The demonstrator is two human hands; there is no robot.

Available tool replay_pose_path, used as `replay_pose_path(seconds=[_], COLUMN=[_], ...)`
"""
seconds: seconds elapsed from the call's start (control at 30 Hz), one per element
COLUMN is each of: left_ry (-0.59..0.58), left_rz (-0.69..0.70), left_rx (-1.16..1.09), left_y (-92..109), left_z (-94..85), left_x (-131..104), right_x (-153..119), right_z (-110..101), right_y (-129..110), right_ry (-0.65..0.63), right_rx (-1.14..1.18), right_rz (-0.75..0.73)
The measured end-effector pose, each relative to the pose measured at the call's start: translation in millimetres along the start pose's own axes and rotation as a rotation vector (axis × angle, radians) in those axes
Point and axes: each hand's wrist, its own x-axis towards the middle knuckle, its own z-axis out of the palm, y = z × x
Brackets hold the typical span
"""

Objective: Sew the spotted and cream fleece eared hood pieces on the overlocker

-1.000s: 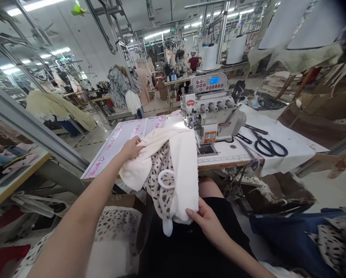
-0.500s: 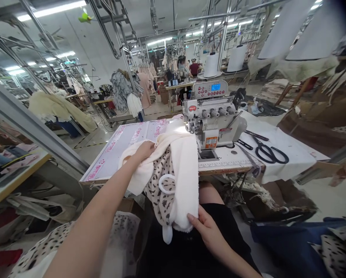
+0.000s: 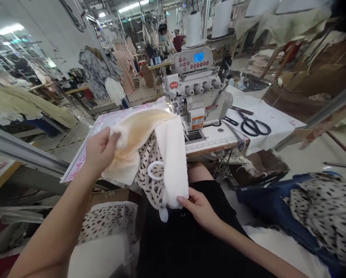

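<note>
A cream fleece piece (image 3: 174,162) hangs from the sewing machine (image 3: 196,92) over the table's front edge, joined with black-spotted fabric (image 3: 150,170) that carries a white ring (image 3: 156,170). My left hand (image 3: 102,148) pinches a raised, blurred edge of the cream fleece at the left. Down at the lower end, my right hand (image 3: 197,204) has its thumb and fingers closed on the fleece's corner above my lap. The cloth's far end lies at the machine's needle area.
Black scissors (image 3: 252,125) and a small black tool (image 3: 231,121) lie right of the machine. Spotted fabric (image 3: 107,220) sits low at the left, more (image 3: 326,208) at the right. Thread cones (image 3: 194,29) stand behind. A person (image 3: 178,40) is far back.
My left hand has lifted the left part of the fleece and moved left, opening it out. My right hand still holds the lower corner. The view has shifted right and down.
</note>
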Motion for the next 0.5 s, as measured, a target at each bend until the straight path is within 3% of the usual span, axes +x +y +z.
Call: replay_pose_path(seconds=[0.07,0.13,0.23,0.33,0.5], left_ry=[-0.204,-0.34,-0.442,-0.488,-0.516], left_rz=[0.411,0.624,0.562,0.441,0.273], left_rx=[-0.072,-0.126,-0.173,-0.27,-0.523], left_y=[38,70,93,96,107], left_z=[-11.6,-6.4,18.2,36.4,30.0], left_x=[-36,-72,-105,-111,-104], right_x=[-2,-4,-8,-11,-17], right_z=[3,5,7,7,3], right_y=[-6,-12,-20,-23,-30], right_ry=[-0.011,-0.036,-0.075,-0.076,0.0], right_rx=[-0.028,-0.024,0.056,0.09,-0.148], right_rz=[-0.016,-0.021,-0.003,0.009,-0.121])
